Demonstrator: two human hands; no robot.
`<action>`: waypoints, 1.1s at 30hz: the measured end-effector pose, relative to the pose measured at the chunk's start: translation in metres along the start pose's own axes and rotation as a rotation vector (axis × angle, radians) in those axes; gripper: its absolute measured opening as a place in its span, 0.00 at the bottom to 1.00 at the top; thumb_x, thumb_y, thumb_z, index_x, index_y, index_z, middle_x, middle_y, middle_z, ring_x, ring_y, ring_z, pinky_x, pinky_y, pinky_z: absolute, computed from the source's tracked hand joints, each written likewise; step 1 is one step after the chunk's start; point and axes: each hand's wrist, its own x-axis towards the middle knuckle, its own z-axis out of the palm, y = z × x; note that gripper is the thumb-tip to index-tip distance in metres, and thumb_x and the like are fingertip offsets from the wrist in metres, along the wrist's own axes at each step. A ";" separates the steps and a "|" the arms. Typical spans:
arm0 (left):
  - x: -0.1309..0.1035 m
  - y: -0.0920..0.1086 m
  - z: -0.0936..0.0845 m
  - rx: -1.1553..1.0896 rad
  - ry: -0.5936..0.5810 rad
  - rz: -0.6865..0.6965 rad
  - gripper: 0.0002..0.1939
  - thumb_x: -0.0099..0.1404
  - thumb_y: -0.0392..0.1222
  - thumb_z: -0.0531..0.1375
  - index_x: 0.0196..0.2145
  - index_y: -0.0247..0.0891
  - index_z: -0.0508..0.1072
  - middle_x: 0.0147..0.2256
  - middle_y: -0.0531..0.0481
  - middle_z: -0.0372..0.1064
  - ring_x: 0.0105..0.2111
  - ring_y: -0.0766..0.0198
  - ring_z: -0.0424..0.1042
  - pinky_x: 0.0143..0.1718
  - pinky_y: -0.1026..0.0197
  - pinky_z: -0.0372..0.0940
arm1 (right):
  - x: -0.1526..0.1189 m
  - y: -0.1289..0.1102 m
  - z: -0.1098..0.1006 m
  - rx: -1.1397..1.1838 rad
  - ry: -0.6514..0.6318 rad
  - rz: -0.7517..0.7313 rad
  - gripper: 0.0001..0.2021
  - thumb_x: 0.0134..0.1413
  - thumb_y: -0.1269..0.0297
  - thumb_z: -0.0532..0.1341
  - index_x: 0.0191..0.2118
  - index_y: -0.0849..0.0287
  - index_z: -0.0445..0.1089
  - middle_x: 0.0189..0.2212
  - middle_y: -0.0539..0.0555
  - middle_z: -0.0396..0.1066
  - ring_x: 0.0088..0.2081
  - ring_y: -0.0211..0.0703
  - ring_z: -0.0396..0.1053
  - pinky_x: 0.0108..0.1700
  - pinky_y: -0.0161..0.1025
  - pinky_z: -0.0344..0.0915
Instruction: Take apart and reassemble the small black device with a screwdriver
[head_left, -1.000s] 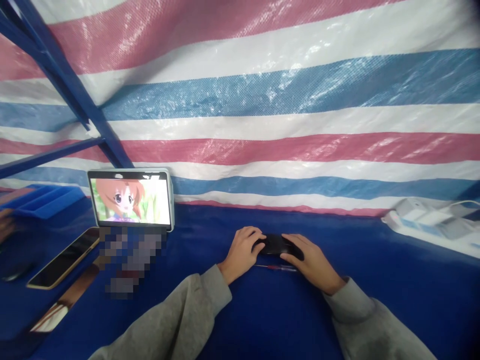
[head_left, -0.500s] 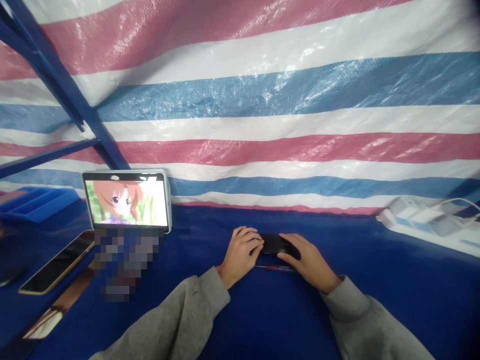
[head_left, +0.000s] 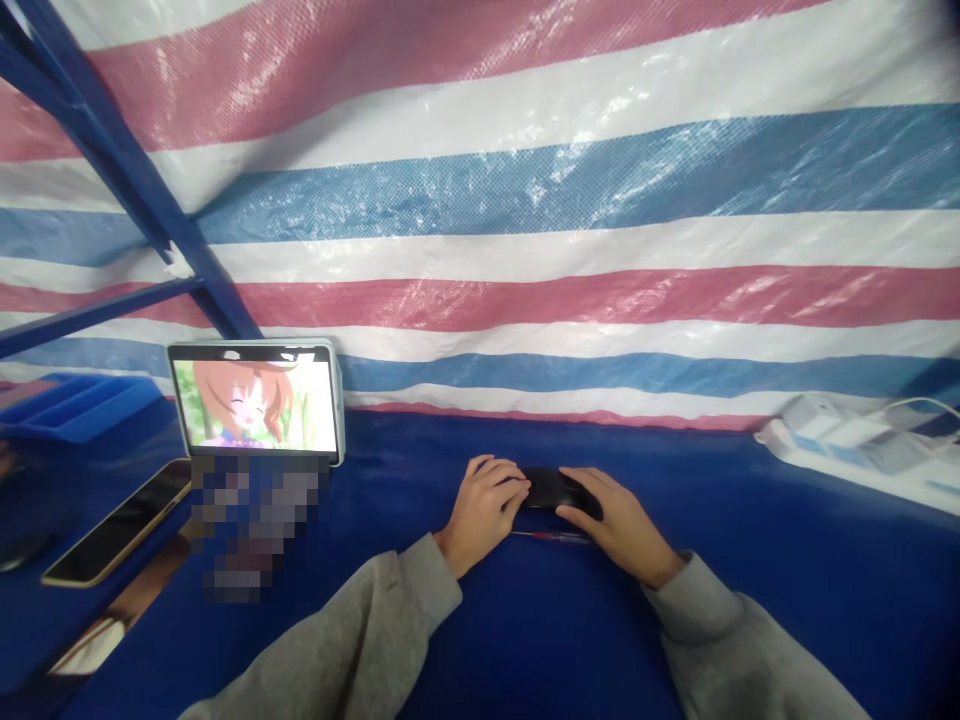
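- Between the two hands, a black mouse (head_left: 550,490) was positioned lengthwise, one end toward each hand, at the blue table (head_left: 540,630).
- Progress, done: both ends of the mouse had been taken up. The visible middle of its casing appeared whole, and no separated part was seen near either hand.
- Progress, left: the screwdriver (head_left: 551,537) had not been picked up. Handling of the mouse was judged to be at an early or holding stage; the covered ends prevented a fuller reading.
- Left hand (head_left: 484,505): the fingers were bent and held together over the left end of the mouse, gripping it.
- Right hand (head_left: 619,515): the thumb lay along the near edge and the fingers curved over the far edge, clamping the right end.
- The hands were apart from each other, with the exposed casing between them. Whether the mouse was raised slightly from the table could not be determined.
- Screwdriver position: just on the near side of the mouse, its thin shaft toward the left hand and its handle running toward the right hand.
- Left of the left hand, well apart: a lit tablet (head_left: 259,405) and a phone (head_left: 124,520).
- Right of the right hand, well apart: a white power strip (head_left: 847,450).
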 end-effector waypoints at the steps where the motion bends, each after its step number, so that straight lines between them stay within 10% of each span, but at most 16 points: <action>1: 0.000 0.000 0.000 0.002 -0.003 0.001 0.11 0.72 0.36 0.56 0.40 0.43 0.79 0.42 0.50 0.77 0.49 0.59 0.73 0.58 0.47 0.58 | 0.000 0.000 0.000 0.003 0.000 0.000 0.23 0.58 0.48 0.61 0.55 0.54 0.70 0.51 0.59 0.74 0.53 0.54 0.72 0.57 0.54 0.69; 33: 0.003 0.004 -0.003 -0.070 -0.066 -0.091 0.09 0.70 0.42 0.60 0.47 0.42 0.73 0.50 0.48 0.73 0.53 0.56 0.70 0.56 0.50 0.62 | 0.000 0.000 0.000 -0.035 0.023 -0.035 0.23 0.58 0.49 0.61 0.55 0.54 0.70 0.51 0.59 0.74 0.52 0.53 0.73 0.55 0.52 0.71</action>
